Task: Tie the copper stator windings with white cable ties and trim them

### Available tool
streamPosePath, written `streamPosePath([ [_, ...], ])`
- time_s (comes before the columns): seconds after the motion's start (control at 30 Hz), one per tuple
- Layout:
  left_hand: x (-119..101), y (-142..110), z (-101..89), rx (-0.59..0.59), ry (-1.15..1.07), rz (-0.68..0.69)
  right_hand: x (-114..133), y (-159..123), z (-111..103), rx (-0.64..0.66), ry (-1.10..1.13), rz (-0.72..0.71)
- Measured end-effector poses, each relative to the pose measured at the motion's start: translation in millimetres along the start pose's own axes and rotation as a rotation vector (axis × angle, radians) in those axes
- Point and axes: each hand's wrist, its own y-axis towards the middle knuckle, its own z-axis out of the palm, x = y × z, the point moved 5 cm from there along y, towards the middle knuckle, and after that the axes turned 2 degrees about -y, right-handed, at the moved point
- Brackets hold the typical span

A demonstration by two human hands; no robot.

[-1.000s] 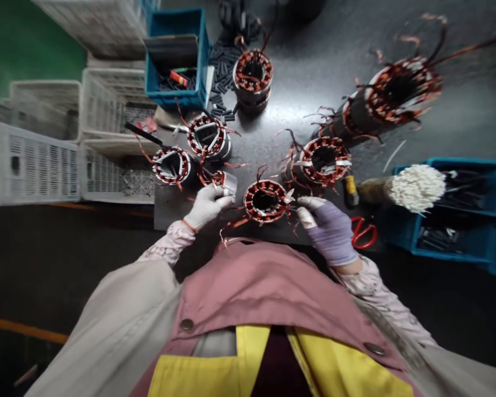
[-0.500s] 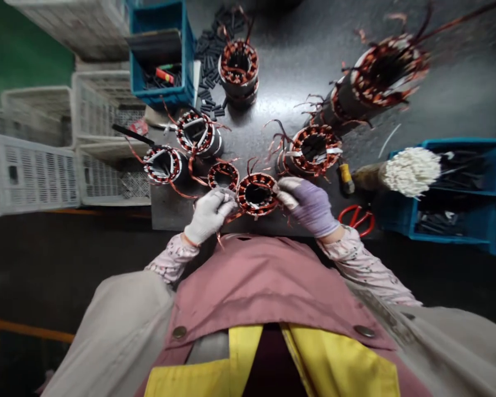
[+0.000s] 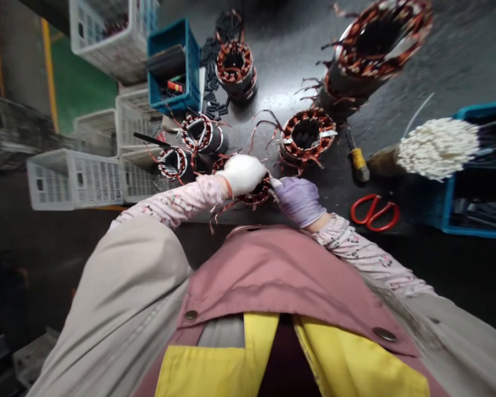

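Note:
A copper-wound motor stator [image 3: 255, 198] stands near the table's front edge, partly covered by my hands. My left hand [image 3: 244, 173], in a white glove, reaches across its top with the fingers bent down at the right side of the rim; what they hold is hidden. At that same side my right hand [image 3: 298, 199], in a purple glove, has thumb and finger pinched on thin copper wire [image 3: 269, 177] by the rim. Another stator [image 3: 220, 164] is mostly hidden behind my left hand. Loose copper leads [image 3: 215, 216] stick out at the front left.
More stators stand around, one [image 3: 308, 135] behind my right hand and one [image 3: 172, 163] at left. A screwdriver [image 3: 357, 160], red-handled scissors [image 3: 374, 213] and a bundle of white sleeves [image 3: 438, 149] lie right. Blue bins [image 3: 446, 207] and white crates [image 3: 95, 179] flank the table.
My left hand has moved right, from the stator's left side across its top to the right rim beside my right hand. The camera view has shifted a little.

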Motion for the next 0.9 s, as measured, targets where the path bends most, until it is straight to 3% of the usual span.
streamPosePath([
  [0.17, 37, -14, 1.2, -0.02, -0.479, -0.047, -3, 2, 4, 0.005, 0.049, -0.012],
  [0.3, 38, -35, 1.2, -0.104, -0.161, 0.04, 1, -1, 2, -0.028, 0.026, -0.093],
  [0.43, 24, -34, 19.3, 0.083, 0.041, 0.172, 12, -3, 5, -0.095, 0.003, -0.23],
  [0.57, 17, -19, 27.5, 0.249, 0.181, 0.175, 16, -1, 12, -0.061, 0.01, -0.221],
  [0.73, 5, -13, 21.7, 0.252, 0.305, 0.127, 16, 2, 8, 0.05, 0.022, -0.171],
  [0.8, 0, -21, 22.9, 0.238, 0.123, 0.022, 15, 2, 9, 0.062, 0.032, -0.176],
  [0.9, -17, -41, 26.9, 0.164, -0.407, -0.019, 10, 2, 21, 0.045, 0.077, -0.168],
])
